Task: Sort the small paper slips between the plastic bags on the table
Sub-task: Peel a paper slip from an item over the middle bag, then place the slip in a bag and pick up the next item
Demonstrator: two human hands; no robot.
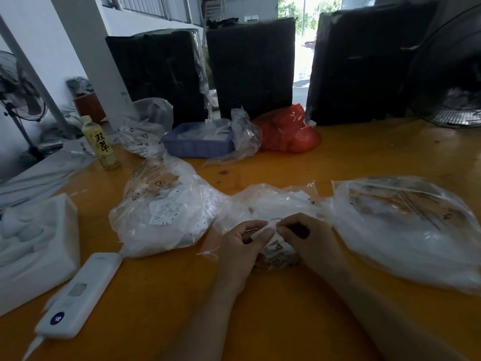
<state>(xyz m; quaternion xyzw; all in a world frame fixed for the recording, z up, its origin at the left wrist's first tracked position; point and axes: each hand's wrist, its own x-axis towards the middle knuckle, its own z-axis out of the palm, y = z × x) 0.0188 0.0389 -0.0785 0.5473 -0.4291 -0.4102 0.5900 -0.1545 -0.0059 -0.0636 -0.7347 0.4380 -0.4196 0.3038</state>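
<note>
Sorting step: you are working at the middle clear plastic bag, with both hands meeting at its near edge; I judge you are pulling a slip out or separating one from the film.
Left hand: your left hand has its fingers curled, and its fingertips pinch a thin white piece at the bag's edge. Whether that piece is a paper slip or only a fold of plastic, the blur does not let me tell.
Right hand: your right hand is curled too, its fingertips pinching the same white piece from the other side, so the two hands touch tip to tip.
Pose: both forearms come up from the bottom of the view and converge, knuckles up, low over the yellow table.
Key relation: the pinched piece runs left to right between your fingertips. The left bag of printed slips lies just beside your left hand; the right clear bag lies just beside your right. Each hand is the nearer one for its own side.
Next move, as a judgement: read the slip, then pass it sideways with the hand on that side.
Risk: the thin film may come away with the slip.
</note>
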